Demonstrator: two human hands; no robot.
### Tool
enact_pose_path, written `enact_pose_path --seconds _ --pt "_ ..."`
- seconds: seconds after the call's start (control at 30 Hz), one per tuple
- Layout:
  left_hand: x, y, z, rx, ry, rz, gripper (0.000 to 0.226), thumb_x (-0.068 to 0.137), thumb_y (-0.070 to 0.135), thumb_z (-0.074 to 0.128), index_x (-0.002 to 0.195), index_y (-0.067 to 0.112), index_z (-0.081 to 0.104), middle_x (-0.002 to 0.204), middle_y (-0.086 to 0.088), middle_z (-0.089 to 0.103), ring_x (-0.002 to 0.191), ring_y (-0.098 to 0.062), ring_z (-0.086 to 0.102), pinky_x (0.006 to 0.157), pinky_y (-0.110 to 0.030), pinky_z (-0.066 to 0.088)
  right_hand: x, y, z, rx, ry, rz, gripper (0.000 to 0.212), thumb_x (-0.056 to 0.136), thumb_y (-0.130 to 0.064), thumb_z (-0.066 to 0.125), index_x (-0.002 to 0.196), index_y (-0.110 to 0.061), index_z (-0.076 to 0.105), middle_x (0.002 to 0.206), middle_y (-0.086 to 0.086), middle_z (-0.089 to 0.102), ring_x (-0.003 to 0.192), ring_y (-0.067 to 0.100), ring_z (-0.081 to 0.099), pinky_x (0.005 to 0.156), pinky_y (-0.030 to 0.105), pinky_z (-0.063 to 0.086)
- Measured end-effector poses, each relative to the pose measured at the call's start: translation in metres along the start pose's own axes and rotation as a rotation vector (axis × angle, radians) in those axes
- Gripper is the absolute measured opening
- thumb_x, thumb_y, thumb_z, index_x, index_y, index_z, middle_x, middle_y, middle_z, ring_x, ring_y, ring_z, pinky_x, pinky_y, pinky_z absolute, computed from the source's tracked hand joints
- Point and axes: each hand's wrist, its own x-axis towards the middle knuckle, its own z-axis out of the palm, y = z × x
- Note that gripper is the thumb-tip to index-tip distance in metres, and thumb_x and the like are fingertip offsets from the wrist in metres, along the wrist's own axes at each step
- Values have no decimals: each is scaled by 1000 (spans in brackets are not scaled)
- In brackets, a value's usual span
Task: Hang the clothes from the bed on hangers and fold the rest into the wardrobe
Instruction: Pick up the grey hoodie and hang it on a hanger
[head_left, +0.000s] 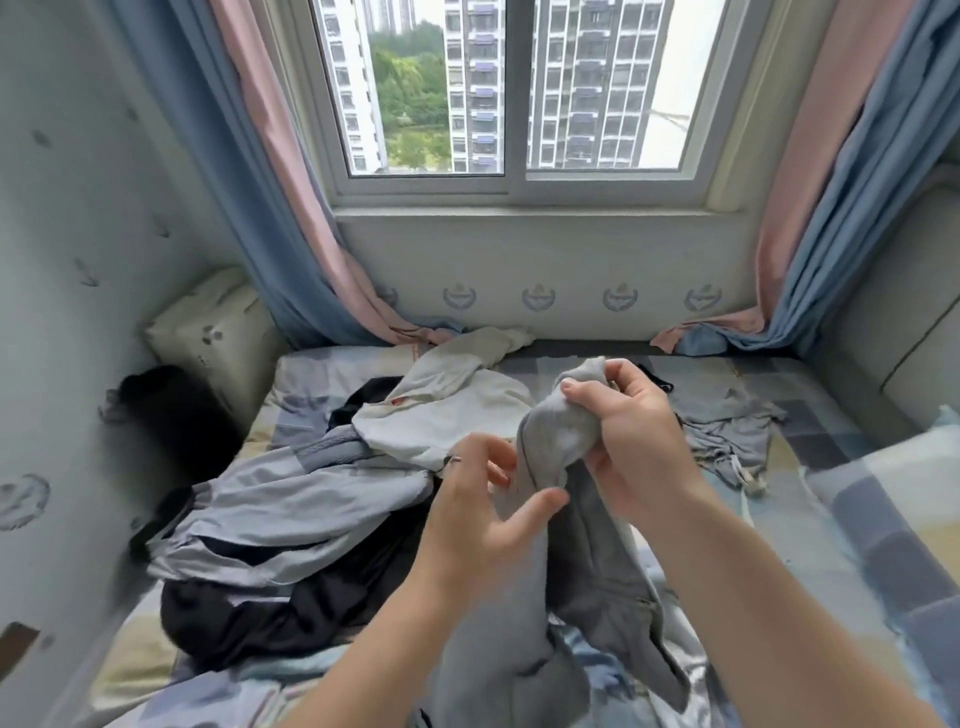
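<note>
A grey garment (561, 597) hangs in front of me over the bed (810, 519). My right hand (634, 441) grips its bunched upper end, fingers curled round the cloth. My left hand (483, 509) pinches the fabric just below, thumb against the cloth. On the bed's left lie a light grey jacket (291, 499), a black garment (270, 613) under it and a white garment (441, 410) behind it. A grey-blue garment (727, 415) with a drawstring lies to the right. No hanger or wardrobe is in view.
The window wall (519, 249) with blue and pink curtains (291, 208) closes off the far side of the bed. A pillow (218, 327) and a dark bundle (171, 415) sit at the left wall. A padded headboard (893, 291) stands to the right.
</note>
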Motion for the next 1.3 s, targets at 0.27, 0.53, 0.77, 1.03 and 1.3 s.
enact_pose_path --seconds 0.27,0.53,0.77,1.03,1.3 --pt "16 9 -5 2 171 23 22 94 26 60 82 11 50 69 -1 53 64 -15 44 61 -37 38 -11 -37 21 250 -169 -20 9 91 -2 65 88 -10 62 74 6 64 70 19 67 62 32 58" --pt "41 32 -30 -277 266 -26 23 105 9 46 90 12 63 71 17 58 69 0 50 68 -21 41 -11 -54 -8 7 -171 -307 34 77 3 56 99 -18 71 98 8 74 96 23 73 82 33 60" --pt "49 55 -46 -474 210 -65 30 107 21 44 99 14 73 98 -18 69 93 -20 61 91 -42 49 3 -29 -47 -911 135 -602 25 85 -6 74 82 -28 63 89 -4 58 86 20 59 79 30 45" --pt "64 15 -51 -367 123 -167 32 107 25 44 106 9 72 104 -7 73 98 -19 64 93 -34 48 -5 -31 -39 -666 -18 -421 31 97 -30 63 78 -10 49 59 -13 45 56 4 41 53 17 36" --pt "39 13 -34 -212 116 -48 39 88 60 64 75 22 63 69 4 64 63 -15 56 67 -40 49 -10 -32 18 -163 -82 11 22 99 -25 62 83 -10 58 68 6 61 57 16 61 57 30 52"
